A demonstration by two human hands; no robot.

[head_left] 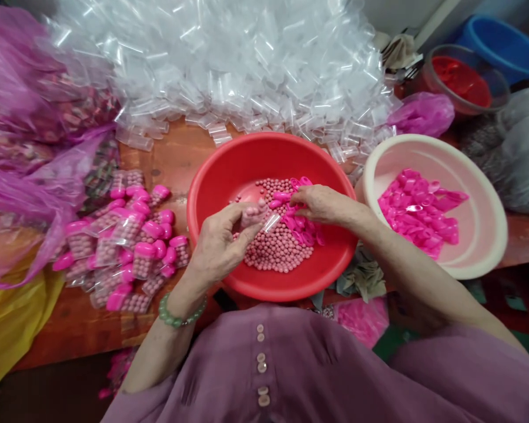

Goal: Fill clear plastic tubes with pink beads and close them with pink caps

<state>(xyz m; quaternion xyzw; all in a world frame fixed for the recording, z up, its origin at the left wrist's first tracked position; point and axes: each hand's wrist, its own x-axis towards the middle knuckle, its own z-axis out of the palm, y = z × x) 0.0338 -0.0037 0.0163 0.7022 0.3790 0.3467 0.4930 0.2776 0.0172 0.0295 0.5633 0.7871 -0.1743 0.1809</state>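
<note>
My left hand (218, 244) is closed on a small clear plastic container (268, 222) with pink beads at its mouth, held tilted over the red basin (271, 292). Inside the basin lie loose pink beads (278, 252) and a heap of bright pink plastic caps (306, 230). My right hand (321, 204) reaches into that heap, its fingers bent round a pink cap (296, 197); the fingertips are partly hidden. Left of the basin, filled bead containers with pink caps (143, 261) are piled on the wooden table (171, 155).
A large mound of clear empty containers (229, 64) covers the back. At the right stands a cream basin (489, 235) of pink caps. Purple plastic bags (22, 194) and a yellow bag (13, 329) lie at the left. A blue tub (511, 47) is at the far right.
</note>
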